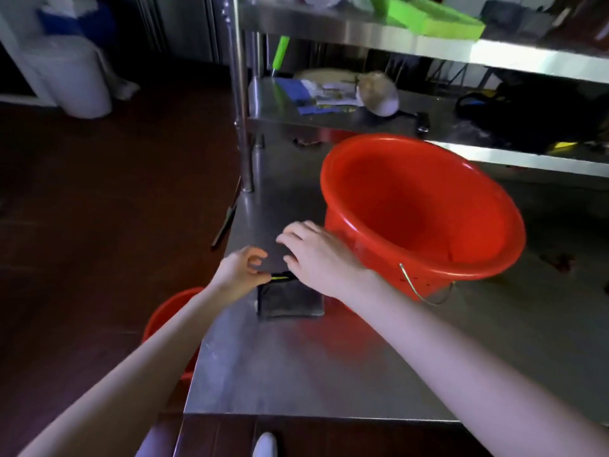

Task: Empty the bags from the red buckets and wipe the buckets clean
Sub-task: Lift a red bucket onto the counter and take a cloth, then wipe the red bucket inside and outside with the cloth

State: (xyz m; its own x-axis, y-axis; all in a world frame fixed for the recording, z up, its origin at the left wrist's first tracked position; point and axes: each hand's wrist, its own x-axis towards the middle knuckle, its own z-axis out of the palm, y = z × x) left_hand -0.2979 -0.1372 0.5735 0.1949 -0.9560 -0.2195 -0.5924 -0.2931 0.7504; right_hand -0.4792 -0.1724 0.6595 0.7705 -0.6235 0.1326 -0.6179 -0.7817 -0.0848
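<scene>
A second red bucket [168,316] sits low on the dark floor, half hidden behind the left forearm and the edge of the brushed-steel worktop [296,374]. On that worktop lies a dark, flat, folded cloth [290,300], its far edge under both hands: the left hand [239,272] curls its fingers [255,255] in a pinch at the edge, the right hand [318,255] rests loosely spread over it. Just right stands a glossy, round red bucket [425,206], empty, wire handle hanging, beneath cluttered steel shelves [362,31].

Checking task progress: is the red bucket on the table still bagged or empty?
Empty. The red bucket on the steel table shows bare red walls down to its base, with no bag or liner over the rim.
</scene>
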